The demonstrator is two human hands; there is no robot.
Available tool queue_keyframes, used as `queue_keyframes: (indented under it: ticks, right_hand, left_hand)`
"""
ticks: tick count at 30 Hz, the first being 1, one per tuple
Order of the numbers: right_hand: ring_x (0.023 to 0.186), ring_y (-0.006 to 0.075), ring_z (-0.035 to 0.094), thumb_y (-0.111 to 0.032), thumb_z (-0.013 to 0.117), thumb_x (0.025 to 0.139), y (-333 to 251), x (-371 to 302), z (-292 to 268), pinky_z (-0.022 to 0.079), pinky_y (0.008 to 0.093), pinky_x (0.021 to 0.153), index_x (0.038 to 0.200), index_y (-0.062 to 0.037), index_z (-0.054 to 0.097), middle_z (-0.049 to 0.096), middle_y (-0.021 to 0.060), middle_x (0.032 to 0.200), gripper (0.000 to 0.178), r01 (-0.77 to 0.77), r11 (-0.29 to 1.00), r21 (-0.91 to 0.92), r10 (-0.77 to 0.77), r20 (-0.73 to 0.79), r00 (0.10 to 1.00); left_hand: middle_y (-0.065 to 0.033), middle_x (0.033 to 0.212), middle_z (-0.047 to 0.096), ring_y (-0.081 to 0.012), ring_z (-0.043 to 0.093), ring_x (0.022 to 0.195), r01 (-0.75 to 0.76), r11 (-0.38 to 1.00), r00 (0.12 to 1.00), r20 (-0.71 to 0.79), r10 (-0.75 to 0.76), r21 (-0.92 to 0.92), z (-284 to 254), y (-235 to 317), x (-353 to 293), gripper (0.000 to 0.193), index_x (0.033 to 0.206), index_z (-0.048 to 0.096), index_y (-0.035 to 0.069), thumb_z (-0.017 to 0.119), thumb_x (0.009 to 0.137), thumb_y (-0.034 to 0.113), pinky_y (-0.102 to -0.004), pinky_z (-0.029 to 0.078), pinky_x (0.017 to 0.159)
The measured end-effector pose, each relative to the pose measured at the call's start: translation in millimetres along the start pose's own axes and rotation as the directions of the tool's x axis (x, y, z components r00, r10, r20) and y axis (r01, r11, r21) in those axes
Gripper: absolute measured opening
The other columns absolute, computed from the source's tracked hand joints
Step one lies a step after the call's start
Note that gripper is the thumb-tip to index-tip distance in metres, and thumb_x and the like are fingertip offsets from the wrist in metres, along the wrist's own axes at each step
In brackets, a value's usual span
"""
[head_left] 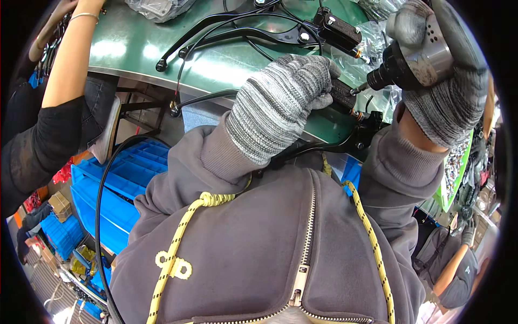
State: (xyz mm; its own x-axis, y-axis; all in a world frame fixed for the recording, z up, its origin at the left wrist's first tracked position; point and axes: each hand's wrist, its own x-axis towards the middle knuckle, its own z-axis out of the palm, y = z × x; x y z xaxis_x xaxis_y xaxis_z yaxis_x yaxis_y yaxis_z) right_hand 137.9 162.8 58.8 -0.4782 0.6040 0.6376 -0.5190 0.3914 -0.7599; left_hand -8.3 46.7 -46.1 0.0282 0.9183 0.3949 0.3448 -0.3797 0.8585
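Note:
My left hand (278,108), in a grey striped knit glove, is closed around a black brake lever assembly (343,96) at the bench's near edge. Its lever and black hose come out beside the hand; the fingers partly hide its body. In my gloved right hand (465,81) is a dark power screwdriver (415,65), its fingers wrapped round the tool. The bit points left and meets the end of the assembly's block, at or very close to a screw. A second black brake lever assembly (341,33) with a hose lies just beyond on the bench.
The green bench top (127,40) holds clear plastic bags (157,7) at the far left and more plastic on the right. A co-worker's bare arm (67,59) reaches in at left. Blue crates (102,200) stand below; a green-rimmed tray (457,175) of small parts is at right.

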Motion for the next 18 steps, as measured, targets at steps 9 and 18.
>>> queue_keyframes:
  ticks: [9, 18]
  right_hand:
    - [0.064, 0.0160, 0.063, -0.012, 0.057, 0.098, 4.0, 4.4, -2.9, 0.049, 0.0187, 0.053, 0.120, 0.0056, 0.061, 0.065, 0.0192, 0.111, 0.028, 0.000, 1.000, -0.004, 0.000, 0.008, 1.000]
    - [0.075, 0.0203, 0.070, -0.021, 0.075, 0.087, 6.4, 13.1, -3.9, 0.058, 0.0294, 0.060, 0.110, 0.0062, 0.066, 0.065, 0.0165, 0.111, 0.037, -0.081, 0.993, -0.090, 0.071, -0.107, 0.992]
  left_hand:
    - [-0.0120, 0.115, 0.067, -0.0197, 0.065, 0.097, 0.110, 0.994, 0.994, -0.016, -0.110, -0.023, 0.9, 4.5, 4.5, 0.015, 0.098, 0.059, 0.003, 0.069, 0.088, -0.003, -0.0319, 0.054, 0.087]
    - [-0.0080, 0.109, 0.070, -0.0193, 0.065, 0.092, 0.077, 0.995, 0.995, -0.062, -0.073, 0.061, 2.4, 1.3, 8.0, 0.014, 0.098, 0.062, 0.001, 0.070, 0.087, 0.003, -0.0308, 0.053, 0.083]
